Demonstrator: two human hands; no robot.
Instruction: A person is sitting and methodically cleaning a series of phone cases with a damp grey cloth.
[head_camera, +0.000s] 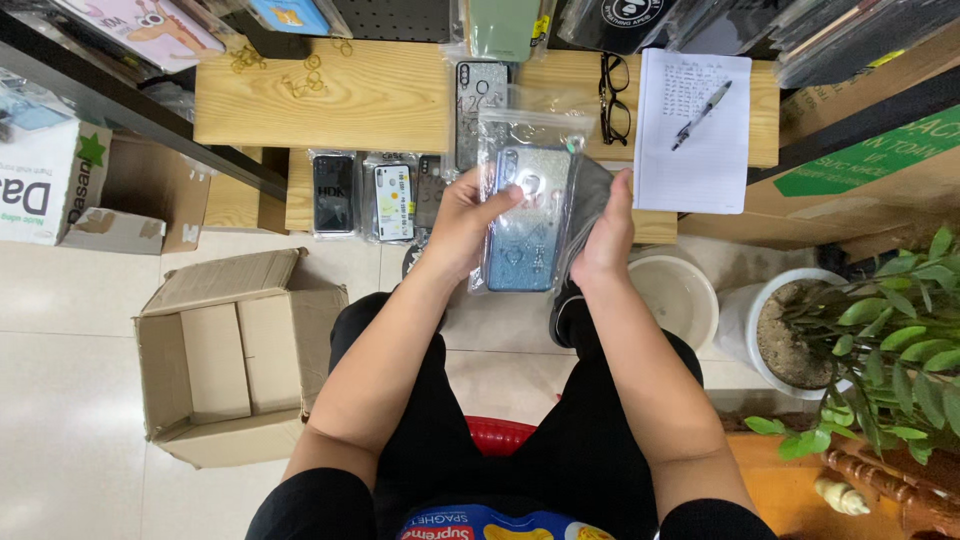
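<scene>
Holding a blue glittery phone case (525, 225) in its clear plastic bag (535, 130), the person sits on a red stool (500, 432) over the tiled floor. The left hand (468, 222) grips the case from its nine o'clock side, fingers closed round the edge and thumb pressed across the front. The right hand (605, 235) steadies the three o'clock edge, fingers flat and together against the bag. The case hangs upright between both hands, just in front of the low wooden counter (370, 95).

To handle it well, the left thumb looks best kept on the case body while the right controls the loose plastic, so nothing slips. At twelve o'clock lie more bagged cases (393, 200), glasses (614, 97) and a notepad (695, 130) with a pen (702, 115). An open cardboard box (225, 355) sits at eight o'clock.
</scene>
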